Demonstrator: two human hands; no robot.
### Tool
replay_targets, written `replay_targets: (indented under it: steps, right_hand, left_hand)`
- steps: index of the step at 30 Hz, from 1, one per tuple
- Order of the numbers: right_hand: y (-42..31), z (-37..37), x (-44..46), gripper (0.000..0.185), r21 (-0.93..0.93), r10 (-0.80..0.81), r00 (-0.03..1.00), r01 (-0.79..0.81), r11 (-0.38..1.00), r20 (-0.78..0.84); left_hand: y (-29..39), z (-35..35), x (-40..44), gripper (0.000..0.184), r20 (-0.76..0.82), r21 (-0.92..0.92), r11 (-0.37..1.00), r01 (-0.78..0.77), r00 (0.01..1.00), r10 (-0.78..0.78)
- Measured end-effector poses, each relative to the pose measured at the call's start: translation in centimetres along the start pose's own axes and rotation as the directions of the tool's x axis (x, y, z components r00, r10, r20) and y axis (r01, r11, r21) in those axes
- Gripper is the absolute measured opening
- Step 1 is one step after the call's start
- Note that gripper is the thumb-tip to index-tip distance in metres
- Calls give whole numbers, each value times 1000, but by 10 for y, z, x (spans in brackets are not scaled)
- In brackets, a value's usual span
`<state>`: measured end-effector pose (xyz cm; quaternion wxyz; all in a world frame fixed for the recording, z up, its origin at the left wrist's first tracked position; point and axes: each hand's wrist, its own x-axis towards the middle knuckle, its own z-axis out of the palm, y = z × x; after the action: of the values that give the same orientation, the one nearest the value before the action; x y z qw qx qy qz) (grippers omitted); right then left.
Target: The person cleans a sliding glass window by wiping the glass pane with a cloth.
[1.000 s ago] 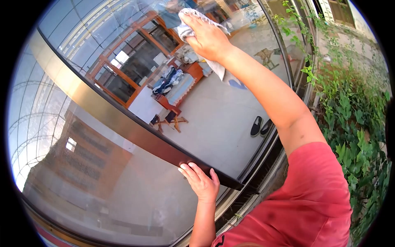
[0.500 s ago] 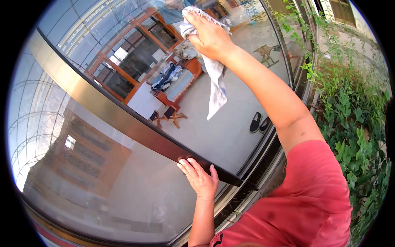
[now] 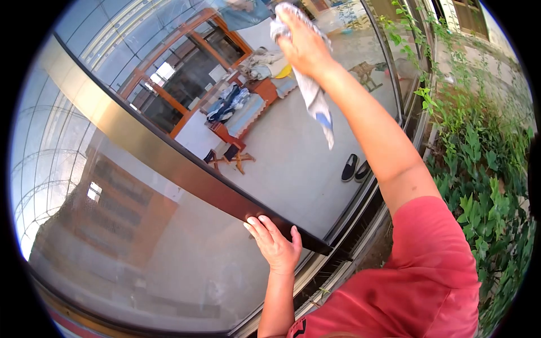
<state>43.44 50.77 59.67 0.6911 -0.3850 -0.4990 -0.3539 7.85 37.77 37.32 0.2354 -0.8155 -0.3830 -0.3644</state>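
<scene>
My right hand [image 3: 307, 48] is raised high against a large glass pane [image 3: 293, 174], its fingers closed over a bunched white cloth [image 3: 318, 101]. A loose end of the cloth, marked with blue, hangs below the wrist. Lower down, my left hand [image 3: 274, 245] rests with its fingers apart on the edge of a dark metal frame bar [image 3: 220, 194]. This bar runs diagonally between the upper pane and a lower, reflective pane [image 3: 186, 270].
Through the glass show a bed [image 3: 248, 115] with clothes, a folding stool [image 3: 231, 158] and black shoes [image 3: 349, 167] on the floor. A window track [image 3: 360, 225] runs along the right side, with green plants [image 3: 484, 169] beyond it.
My right hand has moved to the right and slightly up across the glass with the cloth, whose hanging end has swung right. My left hand stays in place on the frame bar.
</scene>
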Motion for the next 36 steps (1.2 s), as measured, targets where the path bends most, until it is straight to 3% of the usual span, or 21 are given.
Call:
replay_targets:
  steps: [2, 5, 6, 8, 10, 13, 14, 16, 18, 19, 20, 21, 22, 26, 30, 34, 36]
  right_hand:
    - [13, 14, 42, 61, -27, 114, 993, -115, 993, -18]
    - [-16, 32, 61, 61, -19, 56, 997, -57, 998, -57]
    - [-37, 28, 59, 61, 64, -41, 998, 44, 997, -57]
    - [-63, 37, 34, 63, 4, -248, 962, 250, 968, -113]
    - [-91, 22, -17, 67, 90, -238, 971, 237, 967, 2]
    - [-111, -13, -109, 73, 214, -164, 928, 95, 972, 334]
    - [-110, -21, -130, 74, 204, -236, 916, 176, 963, 324]
    - [-108, -31, -134, 74, 195, -304, 904, 253, 948, 302]
    - [-100, -39, -114, 70, 194, -313, 801, 248, 949, 510]
    - [-104, -37, -93, 68, 157, -211, 767, 144, 977, 606]
    - [-101, -21, -72, 70, 182, -280, 850, 220, 958, 446]
    - [-108, -12, -41, 74, 155, -204, 860, 148, 977, 468]
    - [-111, 2, -11, 76, 199, -217, 909, 153, 968, 357]
    - [-121, 47, 100, 63, 131, -174, 981, 163, 978, 81]
    - [-88, 53, 173, 62, 129, -34, 998, 28, 991, 49]
    - [-12, 50, 212, 63, 85, 84, 996, -84, 993, 5]
    - [38, 27, 208, 63, 42, 178, 984, -178, 983, 0]
  left_hand:
    - [-1, 0, 0, 101, -6, -10, 1000, 9, 1000, -9]
    - [-3, -1, 0, 100, 12, -17, 1000, -6, 1000, 6]
    - [-3, -1, 0, 100, 11, -14, 1000, -5, 1000, 6]
    - [-2, 0, -1, 99, 12, -11, 1000, -4, 1000, 5]
    - [1, 1, -1, 98, -16, -32, 999, 11, 1000, -12]
    - [2, -1, -1, 96, -26, -54, 998, 22, 999, -23]
    - [1, -1, 0, 96, -31, -51, 999, 17, 999, -19]
    - [-6, -6, -3, 91, -36, -27, 1000, -16, 999, 15]
    - [-13, -12, -3, 88, -96, -10, 1000, -27, 995, 26]
    - [-14, -13, 2, 85, -149, -4, 999, -33, 988, 32]
    - [-15, -17, 9, 82, -195, 2, 999, -42, 980, 42]
    - [-14, -24, 21, 82, -225, 30, 997, -72, 971, 77]
    - [-13, -31, 37, 82, -251, 61, 993, -101, 961, 113]
    - [-11, -45, 87, 88, -310, 76, 989, -127, 940, 145]
    - [-3, -43, 112, 90, -320, 72, 996, -59, 944, 79]
    - [-4, -35, 114, 86, -360, 177, 982, -70, 924, 131]
    - [0, -33, 116, 83, -387, 146, 987, -68, 914, 120]
